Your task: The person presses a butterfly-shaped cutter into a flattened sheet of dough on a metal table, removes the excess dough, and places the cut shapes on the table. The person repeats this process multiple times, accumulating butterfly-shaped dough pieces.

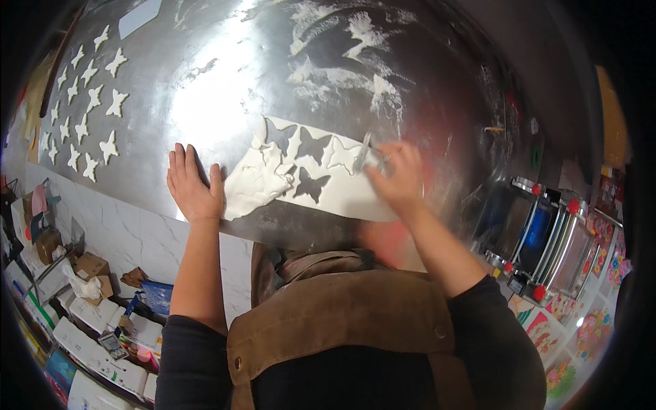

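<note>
A sheet of white dough (348, 192) lies on the metal table (154, 113), with butterfly-shaped holes cut in it. Its left part is crumpled into a folded mass (256, 179). My right hand (402, 174), slightly blurred, holds a metal cutter (369, 156) at the sheet's upper right part, beside a cut butterfly (344, 155) that still sits in the dough. My left hand (195, 187) rests flat on the table, left of the crumpled dough, its fingers a little apart and holding nothing. Several cut dough butterflies (117, 103) lie in rows at the table's left end.
A white flat scraper (139, 18) lies at the table's far left edge. White flour (364, 33) is smeared across the far side. A metal roller machine with red knobs (548, 241) stands at the right. Boxes and white containers (97, 353) stand below the table's left side.
</note>
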The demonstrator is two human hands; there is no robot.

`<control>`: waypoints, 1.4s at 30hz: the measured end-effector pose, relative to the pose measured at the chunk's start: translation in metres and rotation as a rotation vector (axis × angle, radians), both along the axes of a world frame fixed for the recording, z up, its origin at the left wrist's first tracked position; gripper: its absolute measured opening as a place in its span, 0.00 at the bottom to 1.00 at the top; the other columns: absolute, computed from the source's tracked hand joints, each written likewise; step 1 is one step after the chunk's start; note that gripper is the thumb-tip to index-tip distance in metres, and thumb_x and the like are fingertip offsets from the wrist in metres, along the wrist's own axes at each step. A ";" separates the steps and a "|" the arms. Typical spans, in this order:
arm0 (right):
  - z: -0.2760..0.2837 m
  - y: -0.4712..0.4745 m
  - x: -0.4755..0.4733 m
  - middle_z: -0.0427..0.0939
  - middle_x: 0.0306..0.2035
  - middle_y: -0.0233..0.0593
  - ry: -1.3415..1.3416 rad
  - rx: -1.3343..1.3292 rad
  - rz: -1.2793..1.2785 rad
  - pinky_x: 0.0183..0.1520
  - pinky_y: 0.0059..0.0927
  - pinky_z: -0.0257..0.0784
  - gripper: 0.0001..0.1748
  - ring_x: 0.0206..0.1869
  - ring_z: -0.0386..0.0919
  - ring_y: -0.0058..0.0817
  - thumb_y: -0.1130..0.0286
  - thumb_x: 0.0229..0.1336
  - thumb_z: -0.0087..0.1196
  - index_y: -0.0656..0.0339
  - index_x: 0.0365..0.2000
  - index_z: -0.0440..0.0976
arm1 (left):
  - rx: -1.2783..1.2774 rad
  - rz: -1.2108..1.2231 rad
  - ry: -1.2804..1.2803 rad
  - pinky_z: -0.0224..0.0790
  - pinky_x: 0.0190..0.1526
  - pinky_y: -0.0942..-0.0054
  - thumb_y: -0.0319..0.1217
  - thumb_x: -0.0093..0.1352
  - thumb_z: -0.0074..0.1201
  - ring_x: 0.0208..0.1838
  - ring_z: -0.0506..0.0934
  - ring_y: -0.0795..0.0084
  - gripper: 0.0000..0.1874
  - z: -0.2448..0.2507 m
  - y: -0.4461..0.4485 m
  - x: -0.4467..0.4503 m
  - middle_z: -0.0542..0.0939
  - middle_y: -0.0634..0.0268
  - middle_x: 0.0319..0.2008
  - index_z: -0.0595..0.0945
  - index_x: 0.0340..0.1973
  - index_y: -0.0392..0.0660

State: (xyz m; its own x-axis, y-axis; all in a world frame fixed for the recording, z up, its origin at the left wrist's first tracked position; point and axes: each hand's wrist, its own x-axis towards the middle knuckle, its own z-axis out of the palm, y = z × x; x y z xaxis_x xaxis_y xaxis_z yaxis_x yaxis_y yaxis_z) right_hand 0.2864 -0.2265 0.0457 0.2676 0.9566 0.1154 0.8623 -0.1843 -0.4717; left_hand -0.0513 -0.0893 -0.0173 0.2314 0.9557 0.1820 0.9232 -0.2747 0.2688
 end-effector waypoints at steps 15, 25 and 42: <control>-0.016 -0.045 -0.061 0.72 0.43 0.36 0.059 -0.051 0.108 0.53 0.41 0.63 0.25 0.48 0.69 0.38 0.68 0.40 0.66 0.57 0.44 0.75 | 0.029 -0.020 -0.006 0.44 0.70 0.57 0.47 0.66 0.47 0.72 0.57 0.55 0.32 -0.004 0.002 -0.002 0.64 0.55 0.68 0.69 0.62 0.41; -0.006 -0.032 -0.071 0.62 0.62 0.50 0.003 -0.021 0.045 0.68 0.51 0.50 0.41 0.65 0.59 0.48 0.61 0.48 0.63 0.64 0.60 0.61 | 0.017 -0.020 -0.013 0.42 0.70 0.56 0.46 0.67 0.46 0.72 0.56 0.54 0.32 -0.005 0.002 -0.002 0.63 0.53 0.68 0.69 0.62 0.39; -0.039 0.017 -0.096 0.45 0.71 0.51 -0.257 -0.238 -0.084 0.73 0.49 0.35 0.40 0.74 0.41 0.46 0.49 0.61 0.48 0.60 0.66 0.54 | -0.140 -0.050 -0.045 0.36 0.71 0.53 0.42 0.70 0.42 0.74 0.50 0.51 0.30 -0.002 0.002 -0.005 0.56 0.50 0.70 0.65 0.64 0.38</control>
